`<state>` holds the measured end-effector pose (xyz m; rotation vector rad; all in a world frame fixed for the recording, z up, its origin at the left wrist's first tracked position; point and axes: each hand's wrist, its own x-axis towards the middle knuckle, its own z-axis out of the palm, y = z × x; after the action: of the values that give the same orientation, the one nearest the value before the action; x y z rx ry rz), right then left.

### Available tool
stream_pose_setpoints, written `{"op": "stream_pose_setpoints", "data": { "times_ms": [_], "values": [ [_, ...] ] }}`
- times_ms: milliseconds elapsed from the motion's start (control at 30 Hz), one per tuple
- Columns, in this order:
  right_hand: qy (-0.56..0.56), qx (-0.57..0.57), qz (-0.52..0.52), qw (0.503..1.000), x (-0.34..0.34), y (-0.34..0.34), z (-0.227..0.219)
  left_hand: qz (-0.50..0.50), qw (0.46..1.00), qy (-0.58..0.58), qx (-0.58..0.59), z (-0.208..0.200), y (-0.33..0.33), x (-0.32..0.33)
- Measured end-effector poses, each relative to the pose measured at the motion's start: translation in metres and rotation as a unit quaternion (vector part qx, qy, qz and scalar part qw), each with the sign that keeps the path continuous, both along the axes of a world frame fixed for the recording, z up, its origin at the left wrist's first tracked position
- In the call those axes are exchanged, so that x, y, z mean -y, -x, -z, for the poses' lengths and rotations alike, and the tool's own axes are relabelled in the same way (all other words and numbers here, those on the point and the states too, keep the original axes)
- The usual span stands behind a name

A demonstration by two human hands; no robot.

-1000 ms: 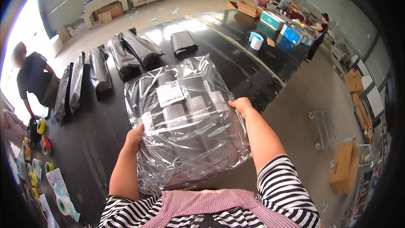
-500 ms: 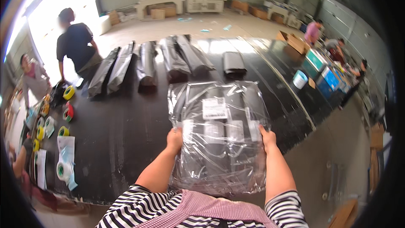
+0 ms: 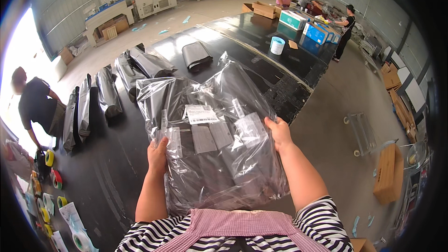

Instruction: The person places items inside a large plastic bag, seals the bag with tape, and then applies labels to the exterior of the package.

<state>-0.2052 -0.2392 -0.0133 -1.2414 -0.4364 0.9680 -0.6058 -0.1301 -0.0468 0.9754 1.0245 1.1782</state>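
Observation:
A large transparent plastic bag [image 3: 219, 165] with several dark grey bundles packed inside spans the space between my hands. A white printed label [image 3: 200, 114] lies near its upper middle, with grey paper tags visible through the film below. At the bag's left edge my left hand [image 3: 157, 156] is closed on it, thumb on top. My right hand [image 3: 279, 133] grips the opposite edge in the same way. The bag is held in front of my body, over the near edge of the black table [image 3: 105, 172]; its underside is hidden.
Several dark grey packages [image 3: 108, 93] stand in a row at the left, and a folded grey one [image 3: 196, 56] lies beyond the bag. Tape rolls [image 3: 57, 179] line the left edge. Blue cartons [image 3: 315, 32] and co-workers [image 3: 347, 28] are at the far right; a trolley [image 3: 361, 133] stands on the floor.
My view has turned right, so the table and packages appear farther left. The bag has come up closer and tilted, its top sagging between two peaks. Both hands keep their hold.

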Motion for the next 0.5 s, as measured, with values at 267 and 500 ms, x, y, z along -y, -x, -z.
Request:
{"op": "stream_pose_setpoints", "data": {
  "times_ms": [267,500],
  "values": [
    [0.129,0.007,-0.116,0.985,-0.024,-0.074,0.065,-0.050,0.992,0.029,-0.110,0.051,0.018,-0.011],
    [0.394,0.304,-0.349,0.794,0.087,-0.050,-0.019,0.018,0.994,0.058,-0.091,0.078,0.053,-0.009]
  ]
}}
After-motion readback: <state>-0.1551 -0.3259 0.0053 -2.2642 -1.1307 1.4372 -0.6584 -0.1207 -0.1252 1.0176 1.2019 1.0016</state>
